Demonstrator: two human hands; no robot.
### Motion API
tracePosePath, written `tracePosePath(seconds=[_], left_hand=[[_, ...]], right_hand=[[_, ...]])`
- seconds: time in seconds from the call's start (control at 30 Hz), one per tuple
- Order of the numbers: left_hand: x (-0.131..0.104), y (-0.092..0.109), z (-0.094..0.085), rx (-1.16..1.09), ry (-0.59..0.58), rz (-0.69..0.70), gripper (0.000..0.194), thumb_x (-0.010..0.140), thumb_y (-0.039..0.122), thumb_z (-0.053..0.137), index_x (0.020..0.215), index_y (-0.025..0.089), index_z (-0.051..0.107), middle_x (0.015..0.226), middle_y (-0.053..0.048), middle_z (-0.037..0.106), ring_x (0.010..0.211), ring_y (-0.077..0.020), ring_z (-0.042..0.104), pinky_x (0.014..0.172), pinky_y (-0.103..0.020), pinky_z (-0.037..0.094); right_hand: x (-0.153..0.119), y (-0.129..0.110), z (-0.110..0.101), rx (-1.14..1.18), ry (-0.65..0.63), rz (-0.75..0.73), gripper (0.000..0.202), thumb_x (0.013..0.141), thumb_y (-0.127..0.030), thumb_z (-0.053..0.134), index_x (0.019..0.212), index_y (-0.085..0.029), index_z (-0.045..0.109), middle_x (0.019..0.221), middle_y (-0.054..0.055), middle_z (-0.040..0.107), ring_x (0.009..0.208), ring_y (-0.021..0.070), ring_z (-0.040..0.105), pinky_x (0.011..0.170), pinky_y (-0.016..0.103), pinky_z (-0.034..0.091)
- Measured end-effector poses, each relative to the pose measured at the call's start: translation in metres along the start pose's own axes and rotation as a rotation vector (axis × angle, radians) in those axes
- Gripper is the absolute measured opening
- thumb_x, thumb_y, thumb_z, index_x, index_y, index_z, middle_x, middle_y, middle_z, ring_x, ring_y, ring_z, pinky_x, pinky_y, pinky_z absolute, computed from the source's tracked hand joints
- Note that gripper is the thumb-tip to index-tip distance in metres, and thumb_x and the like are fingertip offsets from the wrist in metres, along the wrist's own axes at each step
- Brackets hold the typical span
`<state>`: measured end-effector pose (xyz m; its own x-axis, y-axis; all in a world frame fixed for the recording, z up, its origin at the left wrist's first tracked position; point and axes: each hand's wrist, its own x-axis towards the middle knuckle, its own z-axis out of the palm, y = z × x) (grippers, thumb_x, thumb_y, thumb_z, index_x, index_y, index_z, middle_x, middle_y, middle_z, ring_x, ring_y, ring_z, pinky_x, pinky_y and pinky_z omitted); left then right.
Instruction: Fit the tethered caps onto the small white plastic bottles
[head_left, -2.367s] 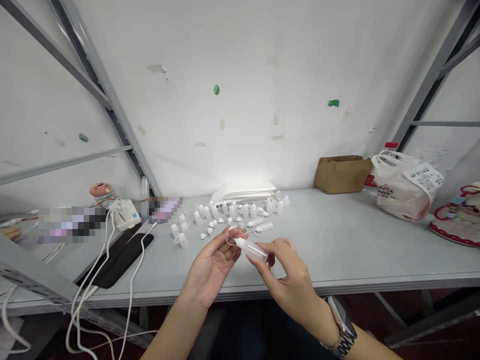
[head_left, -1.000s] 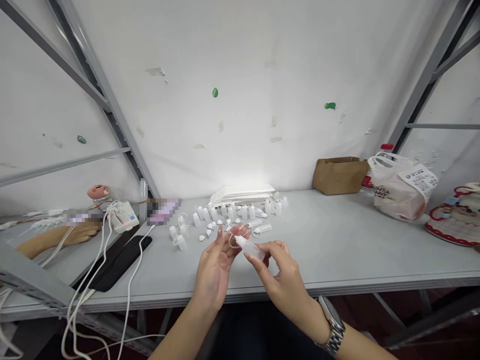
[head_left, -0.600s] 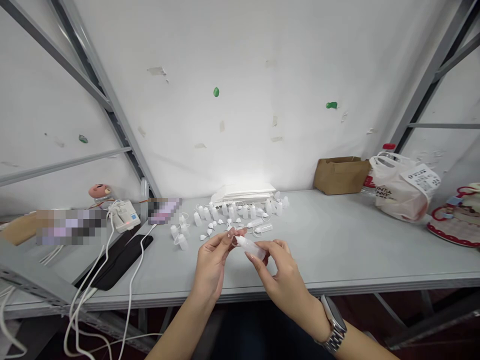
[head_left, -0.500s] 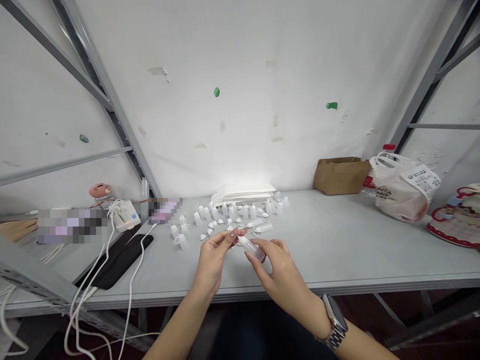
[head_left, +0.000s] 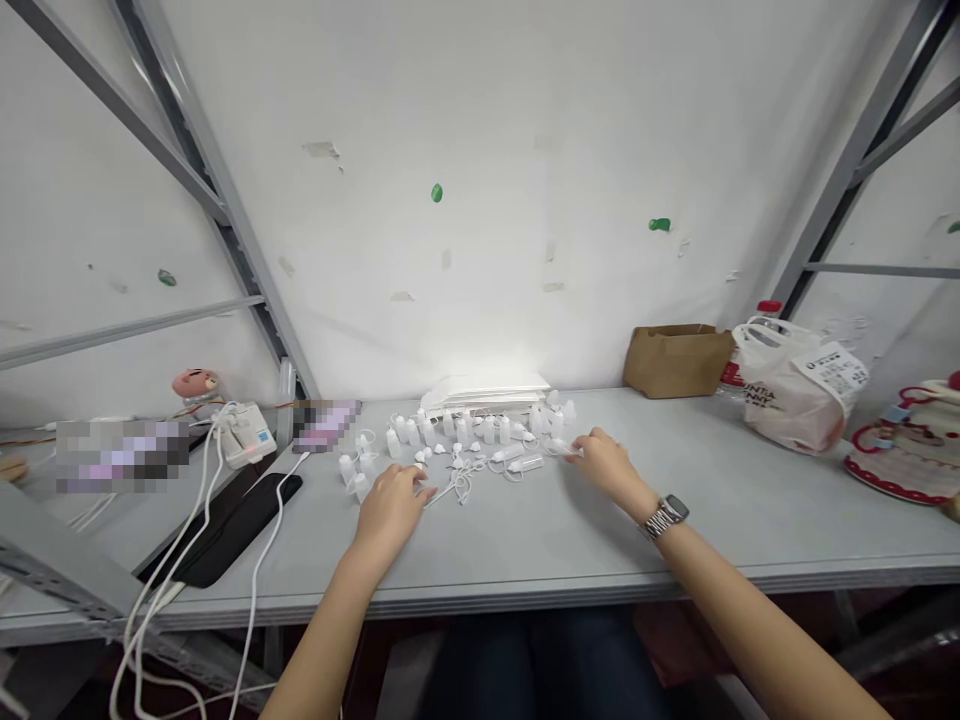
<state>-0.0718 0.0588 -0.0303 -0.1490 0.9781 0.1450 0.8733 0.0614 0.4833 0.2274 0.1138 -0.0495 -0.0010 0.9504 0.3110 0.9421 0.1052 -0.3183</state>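
Observation:
Several small translucent white bottles (head_left: 394,443) stand in a loose group on the grey table (head_left: 600,540). Two bottles lie on their sides, one of them (head_left: 526,464) nearer the front. Small white caps (head_left: 457,462) and a cluster of thin white straps (head_left: 463,484) lie in the middle. My left hand (head_left: 394,505) is near the caps at the group's left front, fingers pinched around something too small to make out. At the right end of the group, my right hand (head_left: 604,462) has its fingertips closed on a translucent bottle (head_left: 557,446).
Behind the bottles lies a stack of white sheets (head_left: 487,390). A brown cardboard box (head_left: 675,362) and a white plastic bag (head_left: 791,390) stand at the back right. On the left are a black case (head_left: 244,530), white cables (head_left: 217,500) and a white power strip (head_left: 246,436).
My hands have moved apart, the left one leftward to the caps. The right hand has carried the bottle rightward and back to the group's right end.

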Motion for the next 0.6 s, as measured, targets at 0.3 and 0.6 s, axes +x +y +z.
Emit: tracePosePath(seconds=[0.3,0.6], left_hand=[[-0.002,0.001,0.002,0.119,-0.087,-0.002,0.022,0.071,0.03,0.058,0.089,0.018,0.064,0.098,-0.011,0.062,0.098,-0.0284,0.056,0.071,-0.032,0.04],[-0.003,0.004,0.002,0.13,-0.064,0.02,0.024,0.076,0.032,0.053,0.092,0.019,0.064,0.097,-0.01,0.063,0.096,-0.0268,0.056,0.071,-0.031,0.04]], right_hand=[[0.026,-0.001,0.004,0.093,0.081,0.116,0.032,0.086,-0.037,0.048,0.106,-0.014,0.057,0.096,0.01,0.058,0.086,0.0218,0.057,0.076,0.033,0.04],[0.087,0.043,0.011,0.132,0.128,0.273,0.027,0.088,-0.03,0.051,0.112,-0.017,0.054,0.114,0.008,0.056,0.095,0.0192,0.058,0.08,0.04,0.049]])
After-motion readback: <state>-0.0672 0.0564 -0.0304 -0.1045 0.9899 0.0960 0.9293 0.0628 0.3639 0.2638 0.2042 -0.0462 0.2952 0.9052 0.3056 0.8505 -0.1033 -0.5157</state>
